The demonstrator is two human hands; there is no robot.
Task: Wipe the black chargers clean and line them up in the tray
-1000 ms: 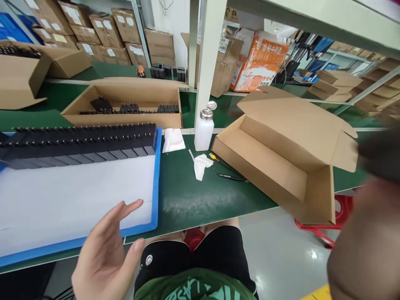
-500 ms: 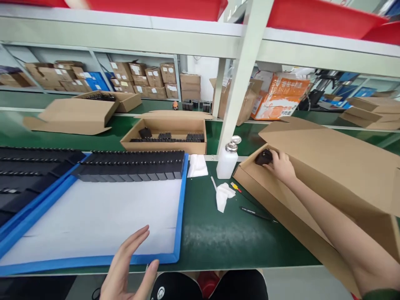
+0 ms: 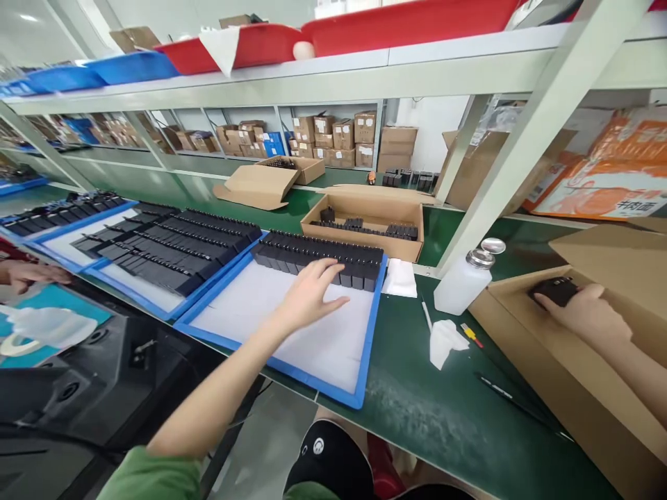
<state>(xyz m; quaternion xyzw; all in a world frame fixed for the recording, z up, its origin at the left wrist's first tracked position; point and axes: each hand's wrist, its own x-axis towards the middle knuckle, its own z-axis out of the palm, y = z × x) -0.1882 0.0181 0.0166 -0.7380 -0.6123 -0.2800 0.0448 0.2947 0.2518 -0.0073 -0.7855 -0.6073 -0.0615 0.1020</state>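
Note:
My left hand (image 3: 311, 295) is over the blue-edged tray (image 3: 367, 354), fingers spread, close to the rows of black box-shaped parts (image 3: 359, 271) at its far side. Whether its fingertips touch them I cannot tell. At the right, my right hand (image 3: 594, 316) grips a black box-shaped part (image 3: 557, 290) inside the open cardboard box (image 3: 500, 305). The part is at the box's far left corner; its underside is hidden.
Between tray and box stand a white pump bottle (image 3: 463, 285), crumpled tissue (image 3: 445, 342) and a black pen-like tool (image 3: 503, 390). Behind is a smaller carton (image 3: 365, 239) of black parts. A shelf post (image 3: 531, 139) rises beside the bottle. Another person's hand (image 3: 31, 274) is far left.
The view has swung left, showing more trays. My left hand has moved forward from the tray's near edge to the black parts. My right hand still holds the black part in the box.

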